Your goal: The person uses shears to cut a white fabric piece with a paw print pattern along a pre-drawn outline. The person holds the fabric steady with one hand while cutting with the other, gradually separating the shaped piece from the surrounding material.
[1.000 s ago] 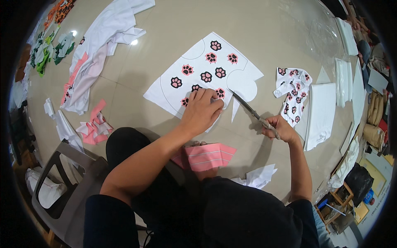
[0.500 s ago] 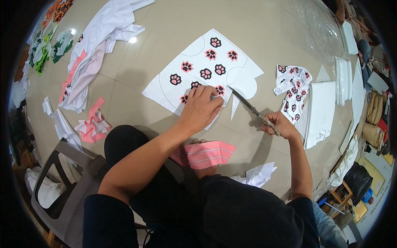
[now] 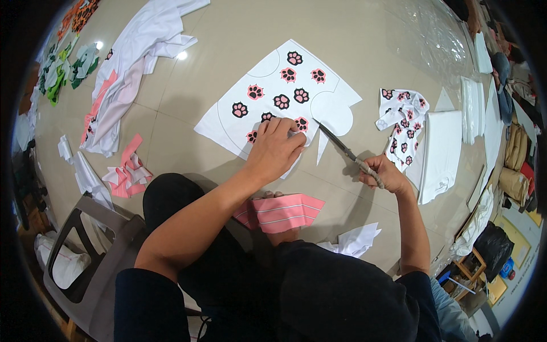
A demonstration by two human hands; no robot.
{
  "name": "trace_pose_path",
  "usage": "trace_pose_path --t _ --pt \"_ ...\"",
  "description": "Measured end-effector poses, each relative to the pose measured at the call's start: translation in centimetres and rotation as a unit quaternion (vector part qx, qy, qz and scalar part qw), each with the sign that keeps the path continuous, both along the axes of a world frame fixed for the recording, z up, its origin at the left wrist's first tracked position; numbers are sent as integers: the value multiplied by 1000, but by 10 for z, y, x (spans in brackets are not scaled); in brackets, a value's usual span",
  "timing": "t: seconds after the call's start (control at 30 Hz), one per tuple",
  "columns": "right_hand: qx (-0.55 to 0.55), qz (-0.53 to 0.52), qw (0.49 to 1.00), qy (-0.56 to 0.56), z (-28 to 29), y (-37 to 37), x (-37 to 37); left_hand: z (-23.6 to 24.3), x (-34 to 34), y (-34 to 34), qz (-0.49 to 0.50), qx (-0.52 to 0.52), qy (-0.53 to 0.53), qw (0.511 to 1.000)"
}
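A white fabric piece [image 3: 270, 80] printed with black and pink paw prints and thin curved outlines lies on the floor before me. My left hand [image 3: 273, 145] has its fingers curled on its lower part, gripping the fabric. In my right hand [image 3: 382, 174] are long dark scissors [image 3: 339, 142] with wrapped handles, their tips at the cloth beside a rounded unprinted section. Pink striped fabric [image 3: 288, 214] rests over my foot below the left hand, partly hiding it.
White and pink cloth [image 3: 134, 68], pink scraps [image 3: 126, 176] and green scraps [image 3: 62, 71] lie left. A grey chair [image 3: 97, 262] stands lower left. Paw-print pieces [image 3: 401, 131], folded white fabric [image 3: 439, 159] and clear plastic [image 3: 433, 45] lie right. Another person's hand [image 3: 473, 23] shows upper right.
The whole view has shifted slightly. My left hand, the scissors and the fabric stay in nearly the same positions relative to one another.
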State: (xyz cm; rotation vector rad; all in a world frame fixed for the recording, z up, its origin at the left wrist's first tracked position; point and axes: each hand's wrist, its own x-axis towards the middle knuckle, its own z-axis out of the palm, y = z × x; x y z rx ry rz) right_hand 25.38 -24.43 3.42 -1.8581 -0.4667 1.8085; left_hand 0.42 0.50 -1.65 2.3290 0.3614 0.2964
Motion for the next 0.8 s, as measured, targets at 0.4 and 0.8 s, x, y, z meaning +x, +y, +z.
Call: trace_pose_path --t 0.4,0.8 --pt "5 -73 996 43 -5 -4 -21 2 0 1 -3 6 -1 1000" --pt "12 -67 997 38 -11 -11 -26 2 0 2 -5 9 1 1000"
